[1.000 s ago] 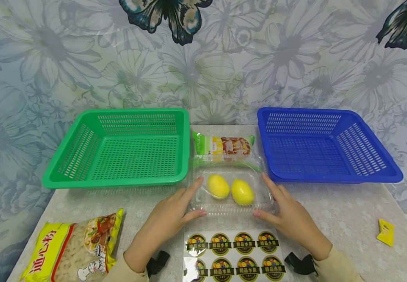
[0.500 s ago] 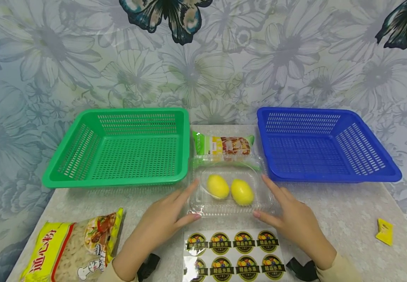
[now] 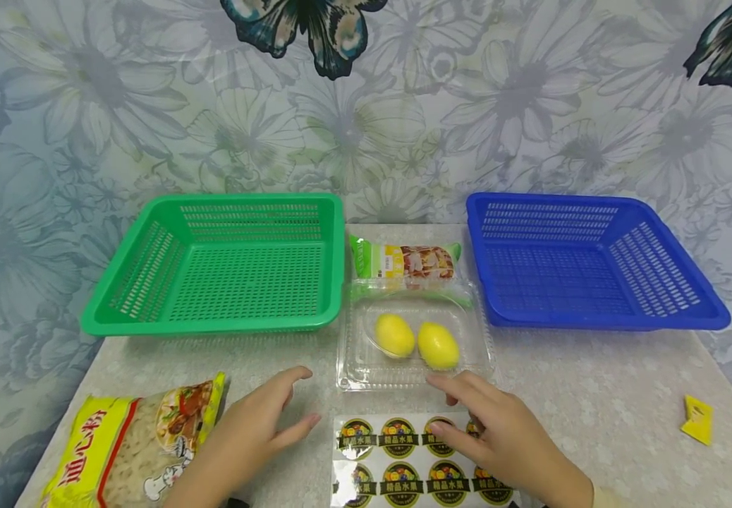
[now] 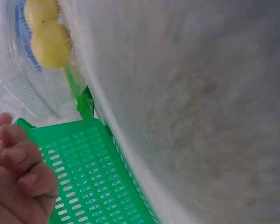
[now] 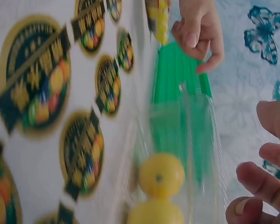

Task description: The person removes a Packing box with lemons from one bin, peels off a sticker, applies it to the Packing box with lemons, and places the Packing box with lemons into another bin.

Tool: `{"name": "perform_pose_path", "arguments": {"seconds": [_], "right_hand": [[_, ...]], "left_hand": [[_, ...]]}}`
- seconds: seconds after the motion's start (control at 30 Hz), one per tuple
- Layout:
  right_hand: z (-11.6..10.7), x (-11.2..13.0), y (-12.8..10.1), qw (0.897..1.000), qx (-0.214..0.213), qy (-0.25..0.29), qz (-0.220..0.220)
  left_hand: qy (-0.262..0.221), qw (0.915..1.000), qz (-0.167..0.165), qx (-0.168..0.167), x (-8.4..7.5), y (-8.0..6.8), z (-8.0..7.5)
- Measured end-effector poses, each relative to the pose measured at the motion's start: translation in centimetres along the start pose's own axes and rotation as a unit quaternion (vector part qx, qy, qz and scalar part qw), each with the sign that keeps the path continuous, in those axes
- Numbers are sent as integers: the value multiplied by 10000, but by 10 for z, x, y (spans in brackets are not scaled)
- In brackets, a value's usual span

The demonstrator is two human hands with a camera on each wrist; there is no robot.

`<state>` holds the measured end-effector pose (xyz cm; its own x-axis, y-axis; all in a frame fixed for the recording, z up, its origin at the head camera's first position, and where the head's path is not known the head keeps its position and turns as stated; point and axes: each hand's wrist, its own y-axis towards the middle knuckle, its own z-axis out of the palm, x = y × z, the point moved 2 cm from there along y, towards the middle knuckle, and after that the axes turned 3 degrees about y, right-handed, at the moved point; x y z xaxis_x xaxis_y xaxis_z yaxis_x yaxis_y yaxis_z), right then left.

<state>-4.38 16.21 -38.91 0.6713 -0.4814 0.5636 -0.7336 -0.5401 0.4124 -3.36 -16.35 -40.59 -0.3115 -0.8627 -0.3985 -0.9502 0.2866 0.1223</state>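
Near the surface's front edge, you're hovering both hands loose, right hand (image 3: 505, 437) over the sticker sheet (image 3: 413, 458), left hand (image 3: 252, 430) empty; peel slowly from a corner.

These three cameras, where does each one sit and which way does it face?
Head: worn on the head, looks down at the table, both hands and clear box.
Left wrist: looks past left hand at green basket.
Right wrist: looks past right hand at sticker sheet.
Shared: all see the lemons.
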Motion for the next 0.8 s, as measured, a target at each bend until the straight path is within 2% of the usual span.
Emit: {"name": "perform_pose_path", "arguments": {"seconds": [0.13,0.3,0.4,0.57,0.8], "right_hand": [[12,6,2,9992,389,88,34],[32,9,5,9969,786,2,53],[43,7,5,9948,1008,-18,172],[57,2,5,9896,1372,-8,438],[63,0,6,9856,1586,8,581]], "left_hand": [[-194,9988,6,442,1,-7,6],[-451,9952,-195,852,-2,-11,16],[-585,9932,-250,977,-5,-12,23],[-575,9920,-163,1112,-9,-13,34],[-518,9924,-12,1117,-11,-13,41]]}}
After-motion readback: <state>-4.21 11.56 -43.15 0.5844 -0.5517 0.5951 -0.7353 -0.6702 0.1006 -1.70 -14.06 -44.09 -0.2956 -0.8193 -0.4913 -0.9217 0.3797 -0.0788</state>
